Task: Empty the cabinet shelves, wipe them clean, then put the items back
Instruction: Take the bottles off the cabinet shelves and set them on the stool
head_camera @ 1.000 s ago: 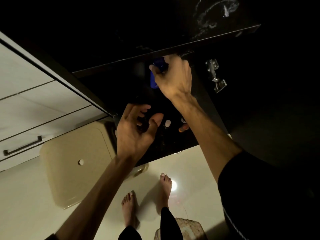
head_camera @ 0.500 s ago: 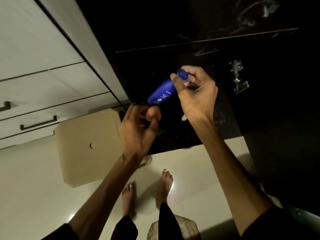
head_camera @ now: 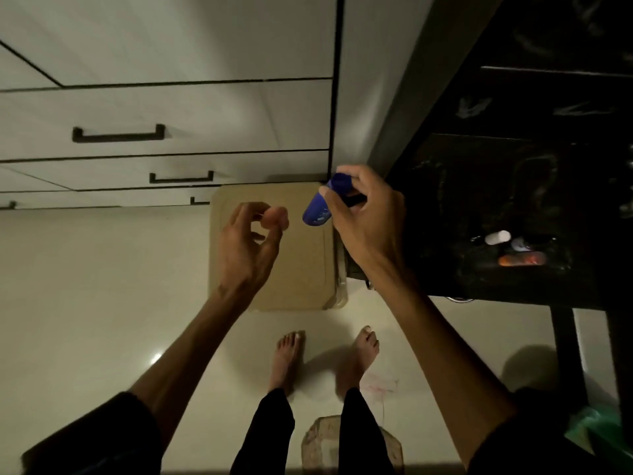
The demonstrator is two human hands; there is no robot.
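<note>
Holding a small blue bottle (head_camera: 322,204) by its cap end, the right hand (head_camera: 366,221) has thumb and fingers pinched round it, body hanging tilted above the beige lidded bin (head_camera: 274,289) on the floor, clear of the dark cabinet (head_camera: 479,186). The grip suits carrying, judged as the emptying step. The left hand (head_camera: 250,245) hovers just beside, fingers loosely curled, gripping nothing, seemingly ready to receive. A few small items (head_camera: 507,248) remain on the dark shelf.

The bottle (head_camera: 318,207) hangs over the bin (head_camera: 274,269), left of the cabinet (head_camera: 496,207).
</note>
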